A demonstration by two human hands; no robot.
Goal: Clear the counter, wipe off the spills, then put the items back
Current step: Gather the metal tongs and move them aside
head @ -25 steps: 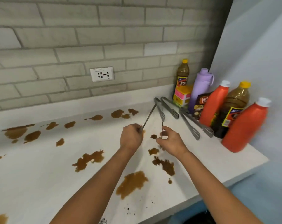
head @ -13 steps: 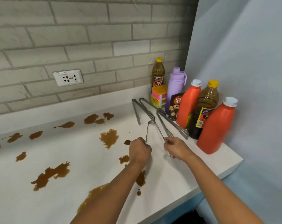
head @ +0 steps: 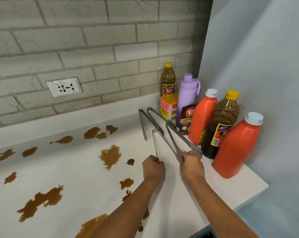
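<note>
Two hands hold one pair of tongs on a stained white counter.

The left hand [head: 153, 167] pinches the tip of one arm of the tongs [head: 164, 143], and the right hand [head: 191, 164] grips the tip of the other arm, spreading them apart; the hinge points toward the wall. Two more tongs [head: 151, 121] lie just behind, beside bottles [head: 201, 117] crowded in the corner. Brown spills [head: 110, 156] dot the counter [head: 76, 177] to the left.

Brown spills [head: 110, 156] blotch the white counter [head: 76, 177]; orange bottles [head: 235, 146].
</note>
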